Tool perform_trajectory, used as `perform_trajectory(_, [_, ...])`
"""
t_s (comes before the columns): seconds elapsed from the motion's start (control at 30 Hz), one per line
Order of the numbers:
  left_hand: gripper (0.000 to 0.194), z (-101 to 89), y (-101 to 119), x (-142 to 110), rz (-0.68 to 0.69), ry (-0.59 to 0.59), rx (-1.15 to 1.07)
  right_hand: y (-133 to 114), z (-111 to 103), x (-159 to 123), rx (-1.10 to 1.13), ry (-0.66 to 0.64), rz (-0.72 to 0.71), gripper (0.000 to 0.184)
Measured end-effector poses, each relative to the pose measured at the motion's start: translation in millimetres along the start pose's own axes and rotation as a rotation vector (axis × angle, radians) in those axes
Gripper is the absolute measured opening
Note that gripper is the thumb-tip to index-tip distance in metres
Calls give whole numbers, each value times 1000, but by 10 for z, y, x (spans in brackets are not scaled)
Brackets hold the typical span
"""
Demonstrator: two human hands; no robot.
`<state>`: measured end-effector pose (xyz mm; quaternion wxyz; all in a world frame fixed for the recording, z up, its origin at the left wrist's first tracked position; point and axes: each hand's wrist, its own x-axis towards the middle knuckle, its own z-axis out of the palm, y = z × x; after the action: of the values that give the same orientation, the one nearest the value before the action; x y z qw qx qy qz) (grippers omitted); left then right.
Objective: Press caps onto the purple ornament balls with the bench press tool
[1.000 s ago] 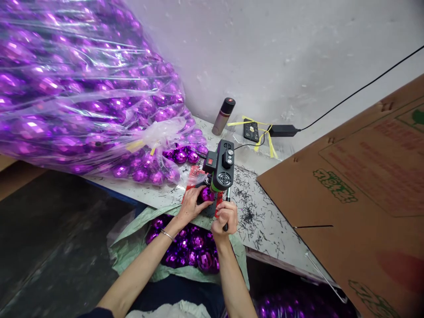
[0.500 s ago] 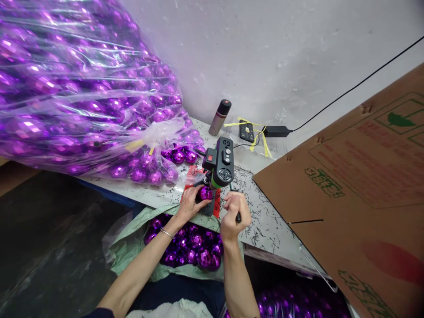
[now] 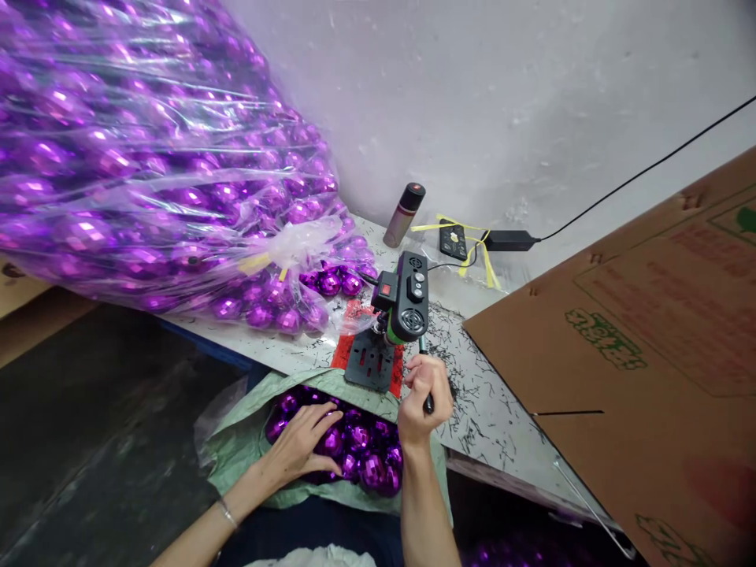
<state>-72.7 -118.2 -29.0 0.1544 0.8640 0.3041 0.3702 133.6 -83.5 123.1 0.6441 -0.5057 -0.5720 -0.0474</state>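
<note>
Head view: the left hand [image 3: 301,445] lies over the purple balls [image 3: 373,471] in the open green bag [image 3: 236,441], its fingers spread and its thumb well apart from them, with one faceted ball showing in the gap; whether the fingertips press on it cannot be told. A thin bracelet [image 3: 227,515] circles the wrist just behind that hand. The right hand [image 3: 423,400] is closed in a fist round the black lever handle [image 3: 429,405], whose lower end pokes out below the curled fingers. Just beyond the right hand, the black machine [image 3: 412,303] stands on the white table [image 3: 265,346], its red switch [image 3: 386,289] on the side toward the big clear bag. Its slotted base plate [image 3: 369,364] lies between the two hands, a little beyond them, over a red sheet [image 3: 341,351]; its top is bare. Dark slivers [image 3: 478,409] are scattered to the right of the right hand, and past them leans the cardboard box [image 3: 650,339]. Beyond the left hand and to its left, the big clear bag [image 3: 177,181] bulges with more purple balls, gathered at a knotted neck. Farther beyond the right hand, near the wall, are a capped bottle [image 3: 405,214], a dark phone [image 3: 453,239], yellow strips [image 3: 490,272] and a black adapter [image 3: 509,240] with its cord.
</note>
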Motion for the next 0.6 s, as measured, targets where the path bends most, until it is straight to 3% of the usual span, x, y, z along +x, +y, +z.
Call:
perform_trajectory(0.07, [54, -60, -72, 213, 27, 47, -7, 5, 0, -6, 4, -3, 0, 32])
perform_trajectory(0.13, [31, -168, -195, 625, -28, 107, 29, 8, 1, -9, 13, -4, 10, 33])
perform_trajectory(0.23, [33, -342, -490, 1434, -213, 203, 152, 11, 6, -14, 25, 3, 14, 32])
perform_trajectory(0.3, [32, -394, -720, 1949, -334, 152, 228, 13, 9, -20, 25, 7, 5, 32])
perform_trajectory(0.37, [29, -366, -918, 2348, -486, 14, 305, 16, 11, -30, 15, 10, -1, 32])
perform_trajectory(0.47, [29, -221, -1082, 2667, -553, -123, 349, 21, 11, -45, -7, 4, -9, 32])
perform_trajectory(0.6, [25, -25, -1106, 2714, -434, -139, 298, 24, 16, -52, -13, 0, -27, 31])
